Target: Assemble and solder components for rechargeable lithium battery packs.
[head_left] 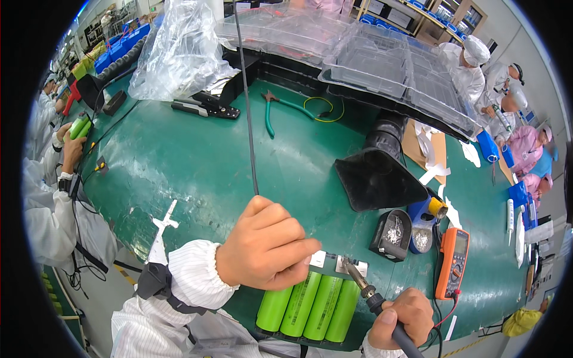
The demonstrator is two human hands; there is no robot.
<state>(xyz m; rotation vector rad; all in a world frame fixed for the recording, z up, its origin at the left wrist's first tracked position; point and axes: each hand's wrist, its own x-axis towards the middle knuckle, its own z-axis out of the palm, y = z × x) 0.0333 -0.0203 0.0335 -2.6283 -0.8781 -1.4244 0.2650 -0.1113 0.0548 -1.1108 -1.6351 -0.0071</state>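
Note:
My left hand (267, 243) is closed in a fist over the top end of a pack of green cylindrical battery cells (310, 307), fingertips pinching near the white metal tabs (319, 258). A thin black wire (246, 101) rises from this hand toward the top of the view. My right hand (401, 319) grips the dark handle of a soldering iron (358, 280), whose tip points up-left at the tabs beside my left fingertips. The cells lie side by side on the green bench (197, 161), close to its near edge.
A black funnel-shaped fume duct (379, 173) sits right of centre, with a small black tray of solder bits (394, 232), a blue stand (425, 224) and an orange multimeter (452, 262) beside it. Green-handled pliers (270, 116), clear plastic trays (370, 56) and bags lie farther back. Other workers sit left and right.

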